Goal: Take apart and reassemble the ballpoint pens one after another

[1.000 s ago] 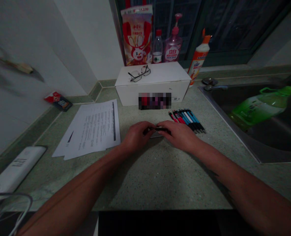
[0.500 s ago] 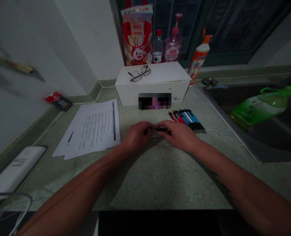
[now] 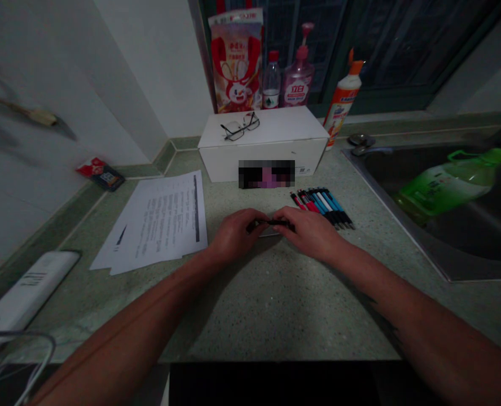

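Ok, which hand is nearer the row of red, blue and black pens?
Right hand: just left of and below the row of red, blue and black pens. Left hand: farther, beyond the small black object both hold.

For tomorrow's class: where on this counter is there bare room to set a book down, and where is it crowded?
Bare speckled countertop lies in front of the left hand and right hand, which hold a dark pen, between the papers and the steel sink. It is crowded behind the hands: a row of pens by the white box.
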`<state>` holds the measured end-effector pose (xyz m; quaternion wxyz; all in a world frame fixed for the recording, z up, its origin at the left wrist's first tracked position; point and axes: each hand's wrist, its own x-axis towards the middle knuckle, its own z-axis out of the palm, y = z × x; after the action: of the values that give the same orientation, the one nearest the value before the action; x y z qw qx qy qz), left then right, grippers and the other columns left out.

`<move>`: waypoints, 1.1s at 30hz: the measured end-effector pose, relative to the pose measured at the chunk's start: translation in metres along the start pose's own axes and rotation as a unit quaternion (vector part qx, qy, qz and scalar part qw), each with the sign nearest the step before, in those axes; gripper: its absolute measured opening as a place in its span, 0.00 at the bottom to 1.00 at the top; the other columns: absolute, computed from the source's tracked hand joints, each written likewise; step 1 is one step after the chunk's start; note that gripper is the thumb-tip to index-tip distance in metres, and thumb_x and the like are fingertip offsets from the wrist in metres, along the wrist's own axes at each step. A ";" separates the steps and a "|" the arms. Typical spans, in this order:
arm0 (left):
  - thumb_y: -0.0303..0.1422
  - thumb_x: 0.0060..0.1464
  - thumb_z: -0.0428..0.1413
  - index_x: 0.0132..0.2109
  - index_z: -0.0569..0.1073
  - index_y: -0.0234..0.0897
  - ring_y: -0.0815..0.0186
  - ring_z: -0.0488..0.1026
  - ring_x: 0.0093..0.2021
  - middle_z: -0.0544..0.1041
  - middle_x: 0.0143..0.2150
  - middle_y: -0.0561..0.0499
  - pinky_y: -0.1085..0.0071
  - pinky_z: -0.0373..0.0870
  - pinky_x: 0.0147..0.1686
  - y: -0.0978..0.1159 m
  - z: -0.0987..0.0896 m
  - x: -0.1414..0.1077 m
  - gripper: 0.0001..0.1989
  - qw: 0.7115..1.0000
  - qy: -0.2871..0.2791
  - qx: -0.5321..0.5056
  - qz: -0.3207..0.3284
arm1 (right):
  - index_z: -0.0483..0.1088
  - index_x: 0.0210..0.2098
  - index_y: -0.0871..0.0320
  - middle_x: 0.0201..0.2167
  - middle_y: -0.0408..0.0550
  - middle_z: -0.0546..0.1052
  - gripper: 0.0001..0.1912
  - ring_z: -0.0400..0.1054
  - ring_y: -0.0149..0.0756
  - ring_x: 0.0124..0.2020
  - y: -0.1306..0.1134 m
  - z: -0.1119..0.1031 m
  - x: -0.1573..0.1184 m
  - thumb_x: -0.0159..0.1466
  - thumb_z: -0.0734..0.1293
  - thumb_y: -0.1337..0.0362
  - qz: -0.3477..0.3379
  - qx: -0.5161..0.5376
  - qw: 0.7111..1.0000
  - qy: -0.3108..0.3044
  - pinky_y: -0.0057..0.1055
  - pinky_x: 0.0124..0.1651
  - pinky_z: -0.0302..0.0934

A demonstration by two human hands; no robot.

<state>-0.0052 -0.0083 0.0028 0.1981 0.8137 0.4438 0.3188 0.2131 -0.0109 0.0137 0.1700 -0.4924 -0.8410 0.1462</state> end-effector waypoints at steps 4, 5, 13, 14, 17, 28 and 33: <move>0.31 0.64 0.60 0.46 0.81 0.38 0.66 0.75 0.31 0.83 0.36 0.49 0.68 0.74 0.35 0.000 0.001 0.000 0.06 1.000 0.000 -0.003 -0.005 | 0.76 0.50 0.53 0.47 0.50 0.82 0.12 0.76 0.44 0.47 0.000 -0.001 0.001 0.74 0.63 0.59 -0.024 -0.004 1.000 -0.005 0.37 0.45 0.65; 0.32 0.64 0.60 0.46 0.81 0.38 0.66 0.75 0.31 0.82 0.36 0.49 0.68 0.74 0.35 0.000 0.001 0.000 0.06 1.000 0.001 -0.002 -0.006 | 0.76 0.50 0.53 0.47 0.50 0.82 0.12 0.76 0.44 0.47 0.000 -0.001 0.001 0.74 0.62 0.59 -0.027 -0.006 1.000 -0.007 0.37 0.45 0.66; 0.30 0.63 0.60 0.45 0.81 0.38 0.67 0.75 0.31 0.82 0.35 0.50 0.70 0.73 0.35 0.000 0.000 0.000 0.05 1.000 0.003 -0.009 -0.002 | 0.75 0.51 0.53 0.46 0.49 0.83 0.11 0.77 0.43 0.44 -0.001 -0.001 0.000 0.72 0.66 0.60 0.001 -0.002 1.000 -0.004 0.37 0.42 0.65; 0.31 0.63 0.60 0.45 0.81 0.38 0.67 0.75 0.31 0.82 0.35 0.50 0.69 0.73 0.35 0.000 0.000 0.000 0.05 1.000 0.003 -0.011 0.000 | 0.75 0.50 0.53 0.46 0.49 0.83 0.10 0.77 0.44 0.44 -0.001 -0.001 0.000 0.73 0.65 0.60 -0.003 -0.003 1.000 -0.006 0.37 0.43 0.65; 0.31 0.63 0.60 0.45 0.81 0.38 0.67 0.75 0.31 0.81 0.35 0.50 0.69 0.73 0.35 -0.001 0.001 0.000 0.05 1.000 0.002 -0.012 0.001 | 0.76 0.50 0.53 0.47 0.50 0.82 0.12 0.76 0.44 0.47 -0.001 -0.002 0.001 0.74 0.61 0.61 -0.018 -0.007 1.000 -0.011 0.38 0.45 0.66; 0.29 0.63 0.61 0.45 0.81 0.38 0.68 0.74 0.31 0.81 0.35 0.51 0.70 0.72 0.34 -0.001 0.001 0.000 0.05 1.000 0.003 -0.012 0.005 | 0.76 0.50 0.53 0.46 0.50 0.82 0.11 0.77 0.44 0.45 0.000 0.000 0.000 0.73 0.64 0.61 -0.011 -0.002 1.000 -0.002 0.37 0.44 0.66; 0.30 0.64 0.61 0.45 0.81 0.38 0.67 0.75 0.31 0.82 0.35 0.50 0.69 0.73 0.35 -0.002 0.002 0.001 0.05 1.000 0.001 -0.008 0.001 | 0.76 0.53 0.53 0.49 0.51 0.82 0.14 0.77 0.45 0.48 0.002 0.001 0.000 0.74 0.63 0.59 -0.025 -0.004 1.000 0.002 0.38 0.46 0.66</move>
<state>-0.0047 -0.0067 0.0003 0.2037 0.8121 0.4410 0.3233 0.2140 -0.0098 0.0121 0.1729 -0.4720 -0.8535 0.1374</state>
